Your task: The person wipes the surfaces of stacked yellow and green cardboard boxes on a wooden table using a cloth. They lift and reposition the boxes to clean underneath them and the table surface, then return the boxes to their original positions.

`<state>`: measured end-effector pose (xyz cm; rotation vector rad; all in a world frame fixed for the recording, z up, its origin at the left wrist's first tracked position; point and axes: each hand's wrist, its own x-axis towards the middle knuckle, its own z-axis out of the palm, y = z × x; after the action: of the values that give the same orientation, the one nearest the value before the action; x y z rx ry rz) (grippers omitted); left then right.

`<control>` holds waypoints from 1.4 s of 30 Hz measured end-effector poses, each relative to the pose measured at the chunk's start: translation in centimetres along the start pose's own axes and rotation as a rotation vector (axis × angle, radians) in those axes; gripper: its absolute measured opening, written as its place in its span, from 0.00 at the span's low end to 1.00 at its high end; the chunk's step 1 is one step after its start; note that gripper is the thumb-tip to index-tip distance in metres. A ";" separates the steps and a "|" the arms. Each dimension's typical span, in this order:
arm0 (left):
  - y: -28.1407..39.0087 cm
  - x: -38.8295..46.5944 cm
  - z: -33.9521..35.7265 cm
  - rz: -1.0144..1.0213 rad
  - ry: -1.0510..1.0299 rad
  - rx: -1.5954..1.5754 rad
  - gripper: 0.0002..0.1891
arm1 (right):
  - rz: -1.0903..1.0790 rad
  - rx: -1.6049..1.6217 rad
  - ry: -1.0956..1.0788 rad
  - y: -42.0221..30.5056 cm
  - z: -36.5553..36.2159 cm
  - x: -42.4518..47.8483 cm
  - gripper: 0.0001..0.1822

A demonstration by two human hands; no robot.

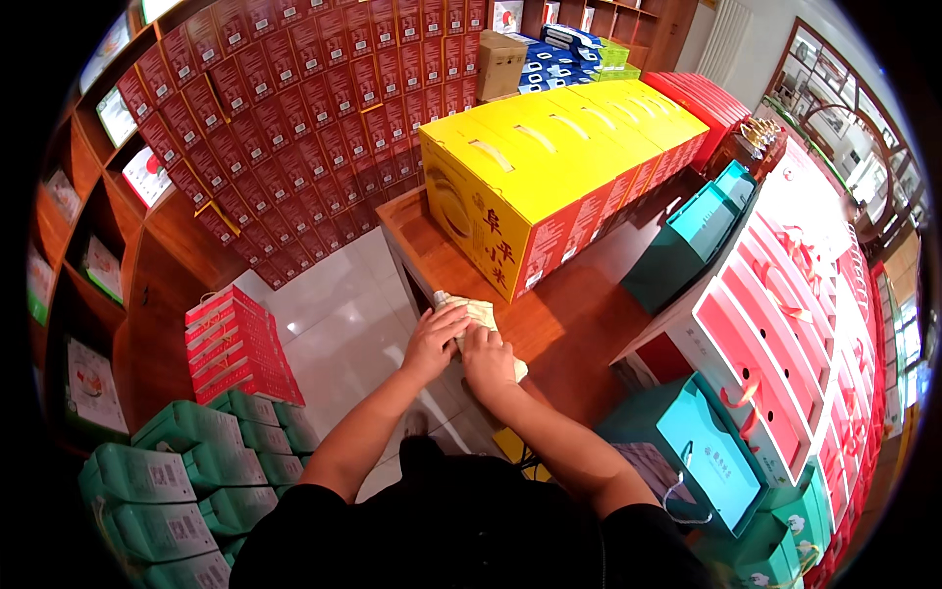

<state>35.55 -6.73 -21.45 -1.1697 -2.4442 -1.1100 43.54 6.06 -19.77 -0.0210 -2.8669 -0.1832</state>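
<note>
A pale yellow cloth (pixel 480 312) is bunched over the near corner of a wooden table (pixel 548 331). My left hand (pixel 430 344) reaches it from the left, its fingers over the cloth's left side. On the cloth's lower part lies my right hand (pixel 489 362), fingers curled into the fabric. The two hands almost touch. A small grey tip (pixel 439 297) shows beyond my left fingers; I cannot tell what it belongs to. Just past the cloth, yellow and red cartons with handles (pixel 478 221) stand in a row on the table.
Dark red boxes (pixel 309 110) are stacked against the back wall. Red gift bags (pixel 239 346) and green boxes (pixel 169 471) stand on the left. Teal gift boxes (pixel 710 456) and white-and-red boxes with ribbons (pixel 765 346) crowd the right. Pale tiled floor (pixel 346 316) shows left of the table.
</note>
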 end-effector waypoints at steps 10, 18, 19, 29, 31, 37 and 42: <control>-13.1 9.1 -5.9 0.101 -0.159 -0.018 0.22 | 0.063 0.274 -0.113 -3.1 2.2 13.2 0.26; -13.2 12.9 -8.3 0.433 -0.440 -0.109 0.23 | 0.138 0.721 -0.252 0.0 1.3 12.6 0.31; -13.0 12.9 -8.2 0.483 -0.488 -0.109 0.24 | 0.130 0.763 -0.271 0.6 0.7 11.7 0.32; -3.3 14.3 1.0 0.588 -0.920 -0.422 0.18 | 0.561 0.962 -0.513 7.9 -6.2 0.4 0.21; -1.1 15.0 1.6 0.640 -0.771 -0.534 0.17 | 0.559 0.868 -0.283 8.4 -8.5 -0.5 0.23; 1.5 15.6 3.1 0.698 -0.627 -0.210 0.19 | 0.693 0.394 0.072 8.5 -6.8 -3.0 0.27; 1.0 13.7 7.3 0.701 -0.962 -0.122 0.31 | 0.727 0.468 -0.228 9.1 -0.5 -6.4 0.34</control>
<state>28.09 6.77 -19.47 -2.7867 -2.0808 -0.5156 50.16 15.06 -19.92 -1.0163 -2.8211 0.6601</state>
